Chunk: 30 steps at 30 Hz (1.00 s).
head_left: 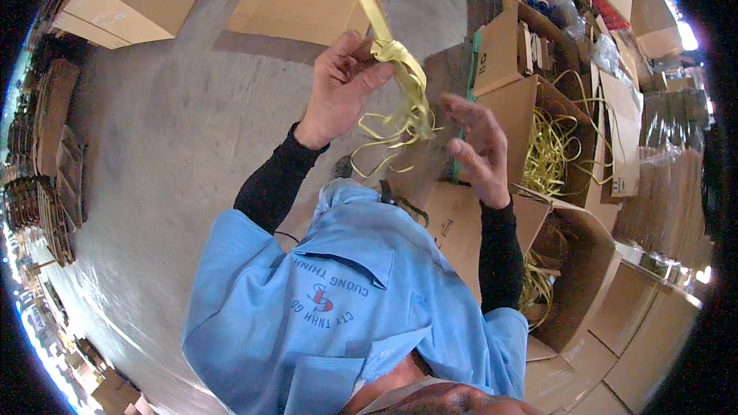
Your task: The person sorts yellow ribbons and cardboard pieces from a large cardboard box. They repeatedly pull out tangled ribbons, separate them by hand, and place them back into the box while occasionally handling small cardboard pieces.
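A bundle of yellow strapping bands (409, 84) runs down from the top edge and is knotted near its middle. Just below the knot, its loose ends curl and hang apart. My left hand (342, 88) is closed on the bundle at the knot, thumb in front. To the right of the hanging ends, my right hand (480, 146) is raised with fingers apart, touching nothing that I can make out. More loose yellow bands (550, 152) lie tangled in an upright cardboard box (503, 127) at my right.
A second open carton (584, 261) with bands stands close at my right. Cardboard boxes (131, 0) and a flat cardboard sheet (300, 0) lie ahead on the concrete floor (177, 131). Stacked cardboard (58, 146) lines the far left; wrapped stacks (669, 184) stand far right.
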Each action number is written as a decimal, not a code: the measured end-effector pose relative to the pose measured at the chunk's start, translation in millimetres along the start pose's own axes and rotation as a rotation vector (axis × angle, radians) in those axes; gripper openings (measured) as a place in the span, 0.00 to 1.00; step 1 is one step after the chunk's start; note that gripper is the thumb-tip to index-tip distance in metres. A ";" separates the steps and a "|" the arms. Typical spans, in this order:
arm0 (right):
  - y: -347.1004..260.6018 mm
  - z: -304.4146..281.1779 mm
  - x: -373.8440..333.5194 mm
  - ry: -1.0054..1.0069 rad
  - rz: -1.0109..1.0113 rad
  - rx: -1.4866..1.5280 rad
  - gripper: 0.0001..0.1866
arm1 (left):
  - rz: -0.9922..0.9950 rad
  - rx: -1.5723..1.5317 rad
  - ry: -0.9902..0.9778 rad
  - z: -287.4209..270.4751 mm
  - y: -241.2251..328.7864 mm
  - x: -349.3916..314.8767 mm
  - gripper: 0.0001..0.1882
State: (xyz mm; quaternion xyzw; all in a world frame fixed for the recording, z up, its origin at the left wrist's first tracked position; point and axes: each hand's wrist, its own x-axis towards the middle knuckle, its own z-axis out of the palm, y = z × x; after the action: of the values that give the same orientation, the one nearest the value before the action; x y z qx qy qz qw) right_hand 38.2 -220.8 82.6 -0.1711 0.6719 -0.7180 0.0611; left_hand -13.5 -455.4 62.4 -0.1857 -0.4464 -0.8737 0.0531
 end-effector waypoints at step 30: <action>-27.1 29.8 14.5 0.210 0.017 -0.283 0.12 | -0.132 0.396 -0.224 32.6 31.1 -5.3 0.11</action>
State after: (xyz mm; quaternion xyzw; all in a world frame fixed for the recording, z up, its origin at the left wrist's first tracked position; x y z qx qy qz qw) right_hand 38.4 -251.1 112.9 -0.0965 0.7704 -0.6296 -0.0282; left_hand 8.5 -448.2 101.4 -0.2381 -0.6233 -0.7447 -0.0184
